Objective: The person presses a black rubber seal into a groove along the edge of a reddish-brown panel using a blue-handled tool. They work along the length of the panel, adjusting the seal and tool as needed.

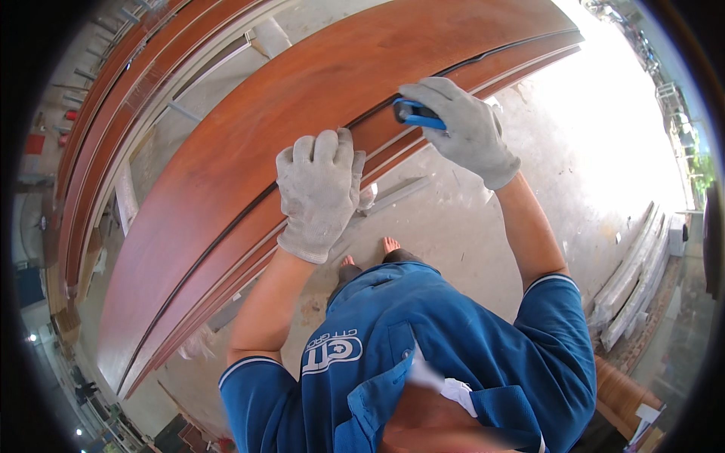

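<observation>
left hand gloved, flat on door panel, holds nothing | right hand at 1 o'clock, gripping blue cutter on dark edge strip | progress: looks early, strip toward 7 o'clock apparently untouched | bare feet on concrete floor

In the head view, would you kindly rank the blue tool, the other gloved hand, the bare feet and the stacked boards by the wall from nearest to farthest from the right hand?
1. blue tool, gripped in the right hand.
2. left hand, lower left, resting on the wooden panel.
3. bare feet, on the floor below.
4. stacked boards, far lower right.
</observation>
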`<state>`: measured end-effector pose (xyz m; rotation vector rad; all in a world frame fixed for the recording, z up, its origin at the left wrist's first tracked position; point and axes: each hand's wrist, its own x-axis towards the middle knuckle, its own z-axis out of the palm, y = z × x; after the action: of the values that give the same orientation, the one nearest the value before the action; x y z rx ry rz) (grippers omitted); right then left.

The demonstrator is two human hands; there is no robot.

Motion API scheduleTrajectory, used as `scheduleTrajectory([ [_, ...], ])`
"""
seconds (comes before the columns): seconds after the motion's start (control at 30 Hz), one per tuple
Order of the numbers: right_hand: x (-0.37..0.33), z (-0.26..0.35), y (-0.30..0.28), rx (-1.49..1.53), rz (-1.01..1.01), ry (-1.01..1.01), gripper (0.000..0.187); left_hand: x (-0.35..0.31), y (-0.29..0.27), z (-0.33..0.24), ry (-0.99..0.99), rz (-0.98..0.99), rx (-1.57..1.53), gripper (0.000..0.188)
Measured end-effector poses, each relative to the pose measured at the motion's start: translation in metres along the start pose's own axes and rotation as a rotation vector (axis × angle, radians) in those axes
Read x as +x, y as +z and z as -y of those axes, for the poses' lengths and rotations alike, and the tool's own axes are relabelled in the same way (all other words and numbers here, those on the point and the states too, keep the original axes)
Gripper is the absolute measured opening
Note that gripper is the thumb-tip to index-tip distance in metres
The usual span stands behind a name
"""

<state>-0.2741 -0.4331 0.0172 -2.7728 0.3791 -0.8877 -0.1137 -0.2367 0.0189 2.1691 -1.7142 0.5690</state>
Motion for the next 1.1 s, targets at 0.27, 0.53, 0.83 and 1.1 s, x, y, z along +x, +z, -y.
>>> scheduleTrajectory([
  [0.27, 0.028, -0.017, -0.003, -0.073, 0.204, -0.178, 0.034, 0.020, 0.010, -0.004, -0.118, -0.020, 0.018, 0.014],
  [0.53, 0.043, -0.020, 0.004, -0.068, 0.186, -0.305, 0.030, 0.012, 0.015, -0.008, -0.164, -0.072, -0.071, 0.015],
  [0.83, 0.062, -0.026, 0.007, -0.106, 0.330, -0.416, 0.031, 0.012, 0.018, -0.007, -0.211, -0.027, 0.012, 0.010],
  [1.1, 0.054, -0.027, 0.000, -0.025, 0.376, -0.246, 0.031, 0.009, 0.015, -0.008, -0.157, -0.094, -0.080, 0.013],
])
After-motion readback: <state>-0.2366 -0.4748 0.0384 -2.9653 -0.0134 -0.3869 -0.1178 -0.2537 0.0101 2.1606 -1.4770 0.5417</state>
